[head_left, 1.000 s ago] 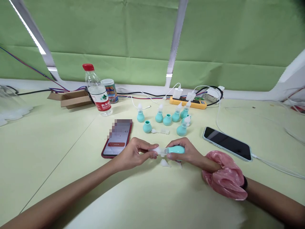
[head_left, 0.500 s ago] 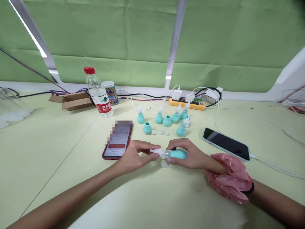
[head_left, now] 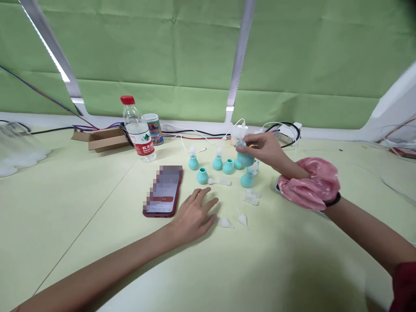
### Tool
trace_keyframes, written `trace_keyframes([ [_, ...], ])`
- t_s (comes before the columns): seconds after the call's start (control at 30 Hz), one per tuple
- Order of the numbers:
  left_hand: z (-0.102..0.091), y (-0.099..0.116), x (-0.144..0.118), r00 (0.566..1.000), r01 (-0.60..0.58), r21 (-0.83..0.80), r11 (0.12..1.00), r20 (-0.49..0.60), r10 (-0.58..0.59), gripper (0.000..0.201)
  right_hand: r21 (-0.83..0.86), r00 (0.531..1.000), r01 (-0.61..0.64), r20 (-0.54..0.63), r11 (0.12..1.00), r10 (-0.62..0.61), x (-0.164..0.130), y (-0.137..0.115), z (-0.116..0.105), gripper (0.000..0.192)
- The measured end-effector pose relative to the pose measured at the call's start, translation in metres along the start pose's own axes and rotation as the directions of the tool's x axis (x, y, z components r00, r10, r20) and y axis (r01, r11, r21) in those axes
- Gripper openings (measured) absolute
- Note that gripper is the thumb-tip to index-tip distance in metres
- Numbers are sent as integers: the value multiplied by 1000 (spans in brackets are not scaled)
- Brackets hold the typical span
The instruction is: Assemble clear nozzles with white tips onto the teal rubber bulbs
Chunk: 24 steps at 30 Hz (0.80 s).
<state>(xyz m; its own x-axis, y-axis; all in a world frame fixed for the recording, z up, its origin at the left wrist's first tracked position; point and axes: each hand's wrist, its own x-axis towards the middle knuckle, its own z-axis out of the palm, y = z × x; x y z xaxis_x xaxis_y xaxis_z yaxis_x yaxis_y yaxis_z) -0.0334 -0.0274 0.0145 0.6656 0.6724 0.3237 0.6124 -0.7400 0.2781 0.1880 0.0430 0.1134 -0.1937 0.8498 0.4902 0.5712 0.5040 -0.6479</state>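
My right hand (head_left: 260, 149) is raised over the back of the group, its thumb and fingers closed on a teal bulb nasal aspirator (head_left: 246, 159) whose upper end is partly hidden by the fingers. My left hand (head_left: 193, 216) rests low over the table with fingers spread, holding nothing. Just right of its fingertips lie two small white tips (head_left: 226, 223). Clear connector pieces (head_left: 251, 197) lie farther right. Several teal bulbs stand behind, among them an open bulb (head_left: 202, 176) with no tip and an aspirator with a white tip (head_left: 193, 162).
A phone in a red case (head_left: 164, 190) lies left of the bulbs. Behind it stand a water bottle (head_left: 139, 136), a printed can (head_left: 155, 129) and an open cardboard box (head_left: 108, 139). Cables run along the wall, and another phone (head_left: 277, 185) is mostly hidden under the right wrist.
My right hand has carried the aspirator up and back toward the other bulbs. My left hand has let go of its tip and spread its fingers. The loose pieces beneath now show.
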Motion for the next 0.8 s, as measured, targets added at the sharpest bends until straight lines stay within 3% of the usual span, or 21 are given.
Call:
trace_keyframes([
  [0.1,6,0,-2,996,-64,87,994,73,58,30,-5,996,41,83,999,-41,6,4,17,20],
  [0.23,11,-2,-2,985,-137,88,987,119,126,24,-204,975,172,178,964,-136,11,2,38,14],
  [0.33,13,-7,-2,985,-152,99,983,95,143,23,-343,966,184,238,921,-104,11,4,54,11],
  [0.5,15,-14,-3,981,-185,165,969,97,170,23,-407,961,154,272,901,-41,8,17,73,9],
  [0.67,16,-18,-3,989,-149,267,952,24,148,22,-459,967,110,255,881,12,9,28,78,33],
  [0.8,20,-17,-3,995,-88,336,938,-23,102,21,-507,978,69,204,859,42,8,24,68,50],
])
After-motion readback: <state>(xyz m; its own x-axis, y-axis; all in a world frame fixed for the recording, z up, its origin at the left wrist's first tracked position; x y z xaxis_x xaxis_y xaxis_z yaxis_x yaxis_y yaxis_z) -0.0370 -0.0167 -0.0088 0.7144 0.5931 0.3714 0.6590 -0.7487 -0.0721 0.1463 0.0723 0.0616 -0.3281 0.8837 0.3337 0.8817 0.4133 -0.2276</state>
